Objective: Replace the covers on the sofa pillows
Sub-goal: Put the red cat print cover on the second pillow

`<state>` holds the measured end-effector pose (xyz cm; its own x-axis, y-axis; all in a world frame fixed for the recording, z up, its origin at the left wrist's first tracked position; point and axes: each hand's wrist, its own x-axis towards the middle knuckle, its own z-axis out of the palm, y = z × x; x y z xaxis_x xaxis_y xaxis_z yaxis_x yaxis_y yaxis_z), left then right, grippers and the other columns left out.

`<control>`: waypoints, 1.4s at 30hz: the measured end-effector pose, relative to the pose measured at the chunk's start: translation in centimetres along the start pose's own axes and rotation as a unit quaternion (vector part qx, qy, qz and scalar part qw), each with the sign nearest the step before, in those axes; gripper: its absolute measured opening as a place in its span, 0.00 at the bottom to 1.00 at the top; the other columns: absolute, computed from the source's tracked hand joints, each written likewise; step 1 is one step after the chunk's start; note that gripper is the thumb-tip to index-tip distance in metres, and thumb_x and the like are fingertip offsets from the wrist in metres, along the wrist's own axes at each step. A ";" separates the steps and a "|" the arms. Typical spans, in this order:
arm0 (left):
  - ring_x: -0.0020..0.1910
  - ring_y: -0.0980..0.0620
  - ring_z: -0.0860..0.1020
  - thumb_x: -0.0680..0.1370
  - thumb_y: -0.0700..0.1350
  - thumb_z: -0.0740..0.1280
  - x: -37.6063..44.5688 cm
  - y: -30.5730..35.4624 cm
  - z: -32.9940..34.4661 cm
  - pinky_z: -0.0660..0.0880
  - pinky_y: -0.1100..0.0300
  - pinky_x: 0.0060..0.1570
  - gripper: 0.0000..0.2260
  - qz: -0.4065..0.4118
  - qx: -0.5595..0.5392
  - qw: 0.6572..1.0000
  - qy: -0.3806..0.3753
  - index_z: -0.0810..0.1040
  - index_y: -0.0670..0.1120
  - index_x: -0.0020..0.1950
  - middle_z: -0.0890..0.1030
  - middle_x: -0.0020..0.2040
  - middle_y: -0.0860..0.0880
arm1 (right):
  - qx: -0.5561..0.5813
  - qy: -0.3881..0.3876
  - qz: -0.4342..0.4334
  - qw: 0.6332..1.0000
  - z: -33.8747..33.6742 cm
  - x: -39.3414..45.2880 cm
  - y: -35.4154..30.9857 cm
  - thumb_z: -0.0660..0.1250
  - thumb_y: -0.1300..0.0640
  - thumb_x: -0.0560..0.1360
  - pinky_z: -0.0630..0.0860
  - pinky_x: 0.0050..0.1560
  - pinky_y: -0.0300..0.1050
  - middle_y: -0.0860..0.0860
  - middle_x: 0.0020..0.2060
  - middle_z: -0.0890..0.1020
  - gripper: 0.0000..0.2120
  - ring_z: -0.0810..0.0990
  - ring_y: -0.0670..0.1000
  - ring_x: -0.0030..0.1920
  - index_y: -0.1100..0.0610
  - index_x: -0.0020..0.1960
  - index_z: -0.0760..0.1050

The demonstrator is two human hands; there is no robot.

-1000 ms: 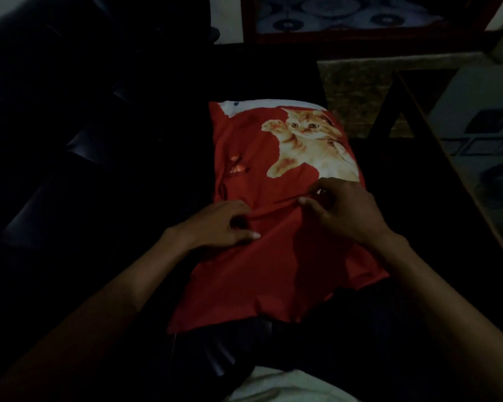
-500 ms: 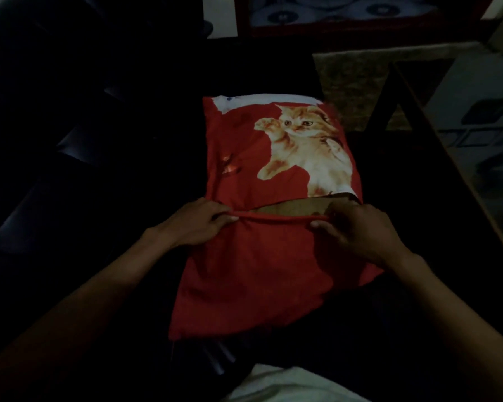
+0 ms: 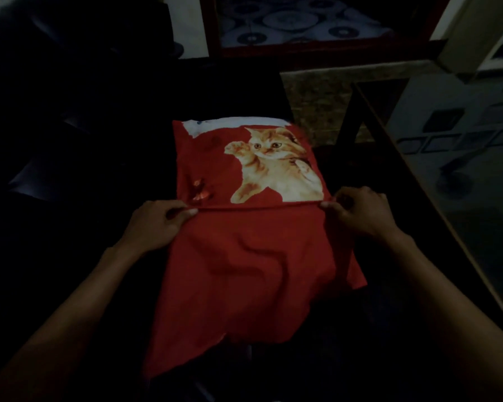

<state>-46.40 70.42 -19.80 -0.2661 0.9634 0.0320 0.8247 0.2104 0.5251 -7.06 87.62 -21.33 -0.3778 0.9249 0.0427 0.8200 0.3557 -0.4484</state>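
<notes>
A red pillow cover [image 3: 244,274] with an orange kitten print [image 3: 273,166] lies flat on the dark sofa [image 3: 70,140] in front of me. A straight hem of red fabric runs across its middle, stretched taut. My left hand [image 3: 154,224] pinches the left end of that hem and my right hand [image 3: 357,216] pinches the right end. Below the hem the loose red fabric is wrinkled and drapes toward me. A white strip shows at the cover's far edge. The room is very dim.
A dark table [image 3: 418,198] with a glass top stands close on the right, its edge running diagonally. A patterned rug [image 3: 311,94] lies beyond the cover. A patterned panel in a red frame [image 3: 296,21] stands at the back.
My hands moved apart along the hem, from the cover's middle to its two sides, pulling the hem straight. The gap that showed under the hem half a second ago has closed.
</notes>
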 end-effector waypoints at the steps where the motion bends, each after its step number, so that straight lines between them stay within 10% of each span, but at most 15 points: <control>1: 0.47 0.59 0.80 0.80 0.59 0.66 0.3 0.3 0.2 0.73 0.60 0.48 0.07 0.002 -0.004 1.000 0.010 0.79 0.67 0.43 0.80 0.43 0.69 | 0.062 0.008 0.019 0.998 -0.2 0.8 0.0 0.69 0.32 0.74 0.78 0.54 0.55 0.43 0.38 0.81 0.18 0.83 0.51 0.46 0.47 0.42 0.77; 7: 0.50 0.45 0.82 0.82 0.57 0.61 5.1 1.3 1.4 0.75 0.54 0.48 0.11 -0.102 -0.015 0.983 0.154 0.81 0.54 0.51 0.84 0.48 0.50 | 0.212 0.066 0.072 0.972 1.9 5.6 -4.7 0.69 0.44 0.78 0.79 0.50 0.51 0.48 0.44 0.82 0.11 0.82 0.52 0.48 0.52 0.48 0.78; 22: 0.61 0.47 0.75 0.76 0.62 0.70 4.4 2.0 4.5 0.71 0.47 0.63 0.20 -0.043 -0.010 0.996 0.078 0.77 0.53 0.62 0.78 0.60 0.48 | 0.196 0.098 0.184 0.958 3.4 6.8 -3.3 0.67 0.35 0.75 0.73 0.51 0.45 0.45 0.46 0.80 0.18 0.80 0.49 0.52 0.48 0.52 0.79; 31: 0.55 0.46 0.81 0.76 0.45 0.70 7.5 1.8 4.0 0.73 0.58 0.49 0.07 -0.134 -0.020 0.982 0.135 0.80 0.51 0.54 0.83 0.54 0.48 | 0.412 -0.117 0.284 0.858 3.8 -0.8 -1.9 0.72 0.34 0.72 0.79 0.44 0.44 0.48 0.52 0.82 0.28 0.83 0.48 0.49 0.49 0.64 0.73; 36: 0.62 0.43 0.72 0.69 0.36 0.64 6.8 6.6 4.4 0.69 0.50 0.64 0.23 -0.011 0.020 0.986 0.164 0.77 0.48 0.63 0.74 0.61 0.43 | 0.342 -0.103 0.274 0.893 3.9 -0.5 -1.6 0.74 0.29 0.66 0.82 0.58 0.53 0.51 0.53 0.85 0.35 0.85 0.52 0.50 0.53 0.60 0.78; 42: 0.75 0.48 0.65 0.79 0.57 0.63 4.0 13.0 10.3 0.60 0.50 0.74 0.25 0.156 0.014 0.986 0.051 0.71 0.52 0.75 0.69 0.76 0.49 | 0.345 -0.097 0.283 0.890 4.1 -0.8 -2.3 0.71 0.23 0.61 0.80 0.61 0.54 0.51 0.58 0.82 0.45 0.83 0.54 0.55 0.54 0.67 0.75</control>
<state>-31.65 78.75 -21.59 -0.0449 0.9603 0.2753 0.8872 -0.0883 0.4528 -10.42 85.55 -23.98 -0.1094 0.8656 -0.4887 0.4691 -0.3885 -0.7931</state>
